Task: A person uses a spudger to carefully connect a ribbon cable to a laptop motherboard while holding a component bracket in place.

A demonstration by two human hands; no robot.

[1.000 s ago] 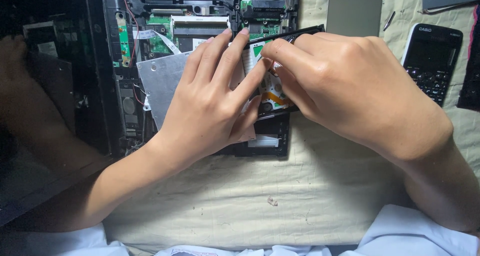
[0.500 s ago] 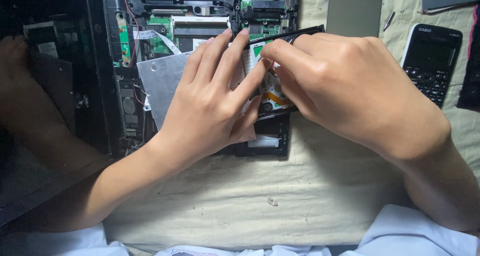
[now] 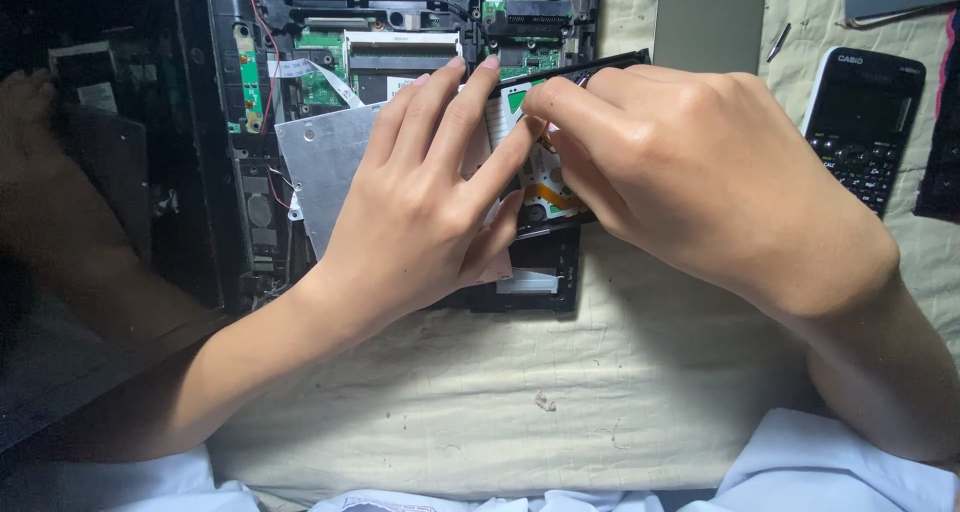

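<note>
An opened laptop chassis [image 3: 400, 32] lies on a cream cloth [image 3: 560, 392] that covers the tabletop, its green circuit boards bare. At the chassis's near right corner sits a flat black drive module [image 3: 545, 187] with a white and orange label. Both hands meet on it. The left hand [image 3: 420, 212] lies flat over the module and the silver metal plate [image 3: 325, 162] just left of it, fingers straight and close together, pressing down rather than gripping. The right hand [image 3: 690, 182] comes in from the right of the chassis, its fingers curled narrowly and pinching the module's far edge, where a thin black strip [image 3: 590, 67] runs along the top. A black calculator [image 3: 865, 122] rests well to the right of the chassis.
</note>
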